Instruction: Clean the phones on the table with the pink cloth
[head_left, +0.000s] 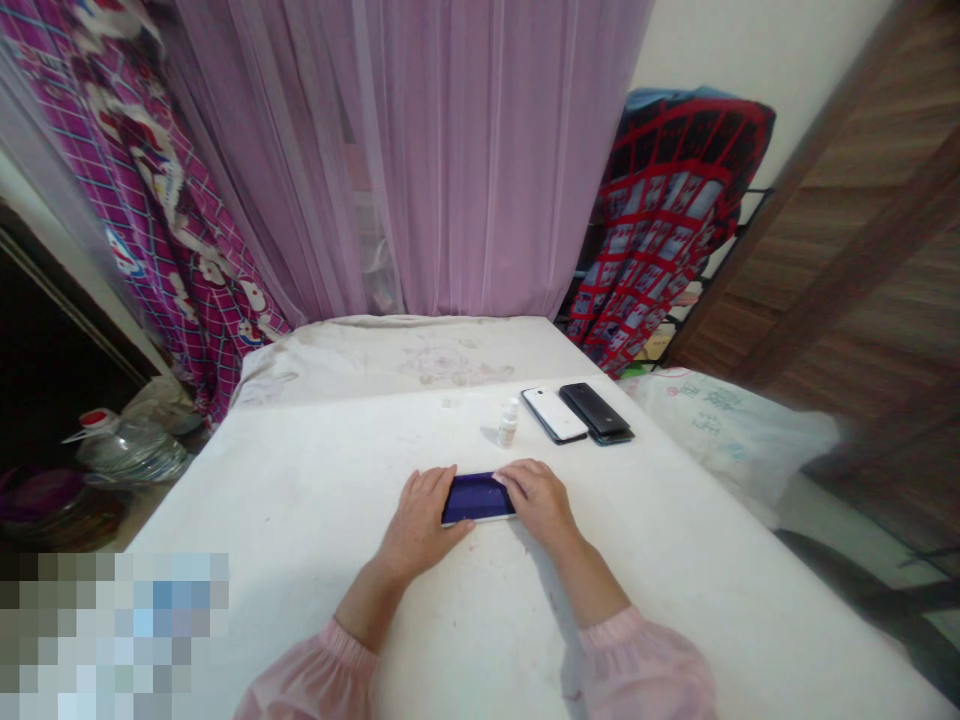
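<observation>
A phone (478, 497) with a dark blue, glossy screen lies sideways on the white-covered table, screen up. My left hand (420, 520) grips its left end, the thumb along the near edge and the fingers at the far edge. Over the right part of the screen, my right hand (541, 503) is closed, its fingertips pressed together against the glass. Whether something small sits between those fingertips is hidden. A small white bottle (508, 424) stands upright just beyond the phone. Farther right lie a white phone (555, 413) on top of a darker one and a black phone (595, 411) stacked on another.
White cloth with a faint flower print covers the table (337, 440). Purple curtains (465, 150) hang behind it. A large water bottle (131, 450) is at the left on the floor side. Plastic sheeting (720, 430) and a wooden cabinet (840, 300) stand to the right.
</observation>
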